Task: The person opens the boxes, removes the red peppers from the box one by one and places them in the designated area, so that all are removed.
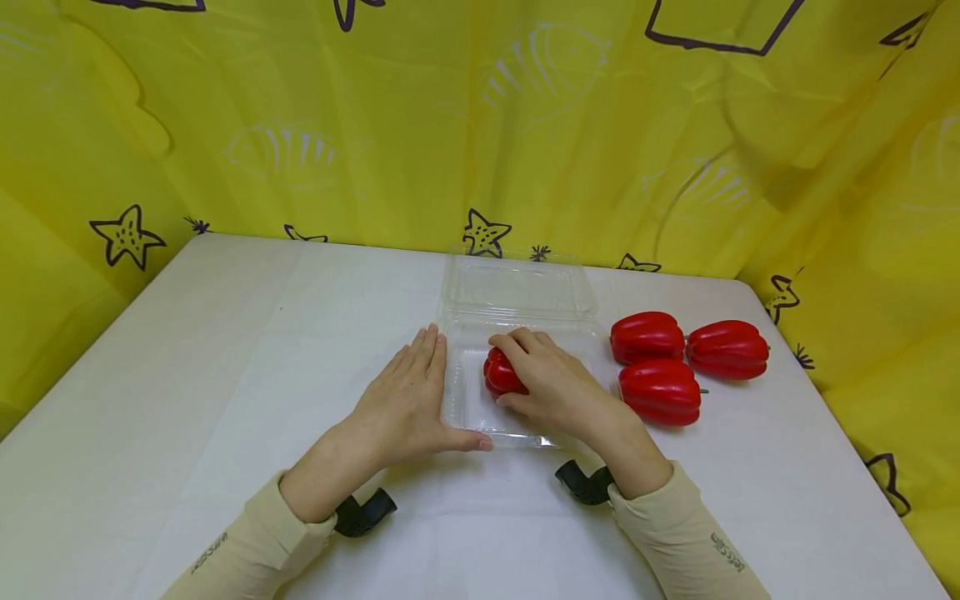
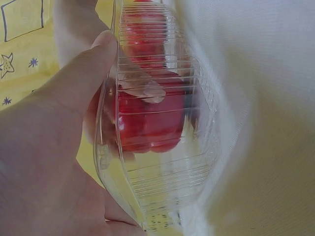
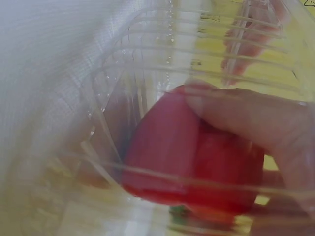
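Note:
A red bell pepper (image 1: 501,373) is inside the base of a clear plastic clamshell container (image 1: 517,439), gripped by my right hand (image 1: 558,387) from above. In the right wrist view the thumb lies along the pepper (image 3: 162,147), behind the ribbed clear wall. My left hand (image 1: 405,404) rests at the container's left side with straight fingers; its thumb stretches along the front edge. The left wrist view shows that thumb at the rim, and the pepper (image 2: 152,123) through the clear wall. The container's lid (image 1: 517,287) is folded back, away from me.
Right of the container, three more red bell peppers lie close together: one at the back (image 1: 647,337), one farther right (image 1: 727,350) and one in front (image 1: 660,392). A white cloth covers the table (image 1: 225,433). Behind it hangs a yellow patterned curtain (image 1: 405,108).

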`<action>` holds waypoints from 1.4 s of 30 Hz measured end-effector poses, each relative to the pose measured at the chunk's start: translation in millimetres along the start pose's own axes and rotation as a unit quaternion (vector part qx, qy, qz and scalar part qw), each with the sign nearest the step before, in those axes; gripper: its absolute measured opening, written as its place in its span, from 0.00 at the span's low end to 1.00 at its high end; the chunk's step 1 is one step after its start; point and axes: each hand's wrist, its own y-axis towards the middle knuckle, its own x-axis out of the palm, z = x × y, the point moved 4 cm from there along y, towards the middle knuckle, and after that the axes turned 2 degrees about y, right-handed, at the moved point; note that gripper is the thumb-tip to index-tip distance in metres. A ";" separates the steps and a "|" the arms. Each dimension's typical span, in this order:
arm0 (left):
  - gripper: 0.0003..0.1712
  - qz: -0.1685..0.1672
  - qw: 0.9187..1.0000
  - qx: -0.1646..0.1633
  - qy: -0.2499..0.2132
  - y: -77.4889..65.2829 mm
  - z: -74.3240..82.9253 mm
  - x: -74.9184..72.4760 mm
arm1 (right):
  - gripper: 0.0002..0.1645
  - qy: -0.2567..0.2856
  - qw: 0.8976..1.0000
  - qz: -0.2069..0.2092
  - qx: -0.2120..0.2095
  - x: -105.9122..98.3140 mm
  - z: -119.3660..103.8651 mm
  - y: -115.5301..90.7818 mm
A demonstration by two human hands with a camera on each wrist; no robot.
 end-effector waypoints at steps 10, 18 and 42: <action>0.78 0.000 1.000 0.000 -0.007 -0.5 -0.4 0.0 | 0.43 -0.011 1.000 0.010 -0.019 -2.4 1.3 -0.6; 0.78 -0.001 1.000 -0.001 -0.011 -1.1 -0.1 -0.4 | 0.42 -0.010 0.999 0.025 -0.024 -10.1 1.7 -3.5; 0.79 0.001 1.000 -0.003 -0.012 -1.3 0.1 -0.9 | 0.40 -0.042 0.993 0.092 -0.052 -47.7 4.8 -28.5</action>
